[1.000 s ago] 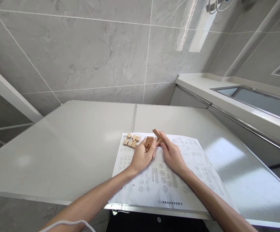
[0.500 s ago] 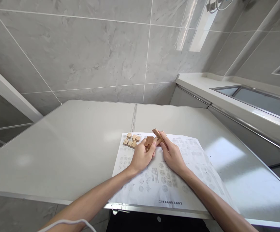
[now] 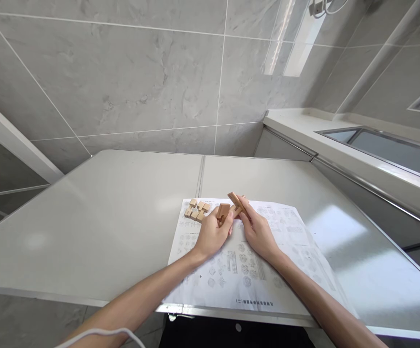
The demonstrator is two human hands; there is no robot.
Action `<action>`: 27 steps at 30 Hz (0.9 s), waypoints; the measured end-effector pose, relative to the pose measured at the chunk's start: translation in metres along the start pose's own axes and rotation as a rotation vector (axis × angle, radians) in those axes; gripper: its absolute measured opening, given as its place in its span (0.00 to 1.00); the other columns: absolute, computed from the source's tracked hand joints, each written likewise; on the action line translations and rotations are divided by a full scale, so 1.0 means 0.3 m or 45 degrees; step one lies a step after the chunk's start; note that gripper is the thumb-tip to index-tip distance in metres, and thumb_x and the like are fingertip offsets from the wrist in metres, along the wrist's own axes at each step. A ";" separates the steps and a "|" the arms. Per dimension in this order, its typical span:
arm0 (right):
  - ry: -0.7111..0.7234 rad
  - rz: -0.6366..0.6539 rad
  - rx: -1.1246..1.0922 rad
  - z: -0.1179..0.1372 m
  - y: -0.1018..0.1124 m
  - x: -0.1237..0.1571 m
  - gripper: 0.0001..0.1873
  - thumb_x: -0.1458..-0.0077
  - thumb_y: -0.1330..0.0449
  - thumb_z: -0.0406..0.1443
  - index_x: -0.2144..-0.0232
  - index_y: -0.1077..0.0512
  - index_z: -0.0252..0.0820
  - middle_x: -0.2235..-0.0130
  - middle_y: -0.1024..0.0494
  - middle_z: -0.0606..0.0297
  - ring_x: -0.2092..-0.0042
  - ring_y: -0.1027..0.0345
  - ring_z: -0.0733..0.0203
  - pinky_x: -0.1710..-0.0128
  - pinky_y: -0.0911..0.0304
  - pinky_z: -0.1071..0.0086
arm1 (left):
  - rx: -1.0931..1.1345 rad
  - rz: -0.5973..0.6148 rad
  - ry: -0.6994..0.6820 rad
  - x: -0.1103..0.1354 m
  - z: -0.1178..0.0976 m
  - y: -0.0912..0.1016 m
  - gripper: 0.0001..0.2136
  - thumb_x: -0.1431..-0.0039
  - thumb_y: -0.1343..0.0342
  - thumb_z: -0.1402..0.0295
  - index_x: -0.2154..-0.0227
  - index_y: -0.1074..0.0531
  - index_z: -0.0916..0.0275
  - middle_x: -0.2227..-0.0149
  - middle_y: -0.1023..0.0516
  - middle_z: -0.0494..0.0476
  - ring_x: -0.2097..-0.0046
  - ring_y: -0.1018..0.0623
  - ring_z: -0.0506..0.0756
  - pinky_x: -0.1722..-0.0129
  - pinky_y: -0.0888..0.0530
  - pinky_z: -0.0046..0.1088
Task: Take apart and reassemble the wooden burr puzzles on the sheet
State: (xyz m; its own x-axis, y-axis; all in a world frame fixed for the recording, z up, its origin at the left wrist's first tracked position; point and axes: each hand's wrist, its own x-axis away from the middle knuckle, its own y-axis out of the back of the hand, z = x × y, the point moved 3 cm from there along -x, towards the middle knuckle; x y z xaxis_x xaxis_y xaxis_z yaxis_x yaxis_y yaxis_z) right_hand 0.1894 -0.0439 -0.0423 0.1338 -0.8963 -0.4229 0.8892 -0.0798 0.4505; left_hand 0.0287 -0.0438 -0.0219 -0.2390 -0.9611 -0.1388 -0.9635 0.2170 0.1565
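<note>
Above the printed paper sheet (image 3: 231, 285), both hands are closed on small brown wooden puzzle pieces. My left hand (image 3: 214, 236) grips a wooden piece (image 3: 223, 210) whose flat end stands up past the fingers. In my right hand (image 3: 260, 232) is a longer wooden piece (image 3: 236, 199), tilted up to the left. Between the fingertips of both hands runs another piece, partly hidden, so I cannot tell whether the pieces are joined. Just left of my left hand, several notched light wooden pieces (image 3: 194, 215) lie in a cluster on the sheet.
The sheet lies on a pale folding table (image 3: 123, 217) with a seam (image 3: 200, 179) across its middle. A white counter (image 3: 300, 126) runs along the right. A white cable (image 3: 104, 332) hangs by my left forearm. The tiled wall (image 3: 140, 77) rises behind the table.
</note>
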 end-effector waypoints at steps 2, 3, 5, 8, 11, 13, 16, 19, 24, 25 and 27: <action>0.004 -0.001 0.013 -0.001 0.000 0.000 0.29 0.23 0.55 0.37 0.25 0.43 0.64 0.28 0.33 0.72 0.26 0.43 0.50 0.30 0.37 0.43 | -0.001 -0.001 -0.001 0.000 0.000 0.000 0.19 0.26 0.47 0.51 0.70 0.34 0.58 0.78 0.30 0.46 0.76 0.30 0.51 0.73 0.33 0.29; 0.009 0.006 0.017 -0.002 0.000 -0.001 0.29 0.23 0.55 0.37 0.25 0.43 0.64 0.28 0.33 0.72 0.26 0.43 0.50 0.30 0.37 0.43 | -0.001 -0.001 -0.002 0.000 0.001 0.000 0.19 0.26 0.47 0.51 0.70 0.34 0.58 0.78 0.30 0.46 0.76 0.30 0.51 0.73 0.33 0.29; 0.010 0.014 0.024 -0.003 0.001 -0.001 0.29 0.23 0.55 0.37 0.25 0.43 0.64 0.28 0.33 0.72 0.26 0.42 0.50 0.30 0.36 0.44 | -0.003 -0.003 -0.002 0.000 0.002 0.000 0.19 0.26 0.47 0.51 0.70 0.34 0.58 0.78 0.30 0.46 0.76 0.30 0.51 0.73 0.33 0.29; -0.008 0.011 0.032 -0.009 0.002 0.000 0.29 0.23 0.55 0.37 0.26 0.42 0.64 0.28 0.33 0.71 0.26 0.41 0.49 0.31 0.35 0.45 | -0.008 -0.007 -0.005 -0.001 0.002 0.000 0.19 0.26 0.47 0.51 0.70 0.34 0.58 0.79 0.30 0.46 0.76 0.30 0.51 0.73 0.33 0.29; -0.018 0.011 0.028 -0.016 -0.002 0.004 0.30 0.24 0.54 0.37 0.25 0.43 0.62 0.28 0.33 0.68 0.27 0.40 0.47 0.32 0.34 0.44 | -0.014 -0.010 -0.005 -0.001 -0.001 0.000 0.19 0.27 0.47 0.51 0.70 0.34 0.58 0.79 0.31 0.46 0.76 0.31 0.51 0.73 0.33 0.29; -0.019 -0.023 0.035 -0.018 -0.001 0.007 0.30 0.26 0.50 0.37 0.25 0.43 0.60 0.29 0.30 0.62 0.30 0.35 0.44 0.35 0.31 0.43 | -0.020 -0.012 -0.001 -0.001 -0.002 0.001 0.19 0.27 0.47 0.51 0.70 0.34 0.58 0.79 0.31 0.46 0.77 0.31 0.51 0.74 0.33 0.29; -0.057 -0.163 0.071 -0.015 0.014 0.009 0.32 0.28 0.45 0.40 0.26 0.41 0.56 0.35 0.27 0.53 0.37 0.28 0.42 0.40 0.28 0.42 | -0.038 -0.028 0.005 -0.003 0.000 0.004 0.19 0.27 0.47 0.50 0.70 0.33 0.58 0.79 0.30 0.46 0.76 0.30 0.52 0.73 0.33 0.29; -0.094 -0.358 0.097 0.002 0.048 0.006 0.29 0.29 0.41 0.43 0.29 0.36 0.57 0.35 0.33 0.52 0.36 0.32 0.42 0.39 0.30 0.40 | -0.064 -0.047 0.012 -0.005 0.005 0.007 0.19 0.27 0.47 0.49 0.69 0.33 0.58 0.79 0.29 0.47 0.76 0.29 0.52 0.72 0.32 0.30; 0.122 -0.388 0.086 0.059 0.076 -0.004 0.18 0.30 0.39 0.43 0.41 0.24 0.55 0.36 0.35 0.54 0.31 0.40 0.42 0.31 0.40 0.39 | -0.103 0.010 0.040 -0.001 0.002 -0.001 0.20 0.28 0.46 0.47 0.68 0.33 0.58 0.78 0.28 0.47 0.75 0.29 0.52 0.72 0.34 0.30; 0.156 -0.359 0.082 0.066 0.074 -0.004 0.15 0.30 0.38 0.43 0.44 0.23 0.54 0.35 0.36 0.54 0.30 0.40 0.41 0.31 0.40 0.40 | -0.112 0.032 0.045 0.002 0.001 -0.004 0.20 0.29 0.46 0.47 0.68 0.32 0.58 0.77 0.28 0.47 0.75 0.29 0.52 0.72 0.34 0.30; 0.188 -0.291 0.089 0.072 0.064 -0.002 0.12 0.32 0.37 0.44 0.48 0.21 0.53 0.34 0.37 0.54 0.29 0.42 0.39 0.30 0.42 0.39 | -0.132 0.076 0.052 0.007 0.000 -0.009 0.19 0.29 0.46 0.47 0.67 0.31 0.58 0.77 0.27 0.47 0.75 0.29 0.52 0.72 0.35 0.30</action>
State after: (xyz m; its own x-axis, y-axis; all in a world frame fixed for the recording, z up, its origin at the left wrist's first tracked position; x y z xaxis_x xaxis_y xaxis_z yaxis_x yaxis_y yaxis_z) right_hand 0.1971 -0.0544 -0.0164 0.0003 -0.7786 -0.6276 0.8721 -0.3069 0.3811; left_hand 0.0309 -0.0464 -0.0225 -0.2887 -0.9535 -0.0869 -0.9296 0.2575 0.2639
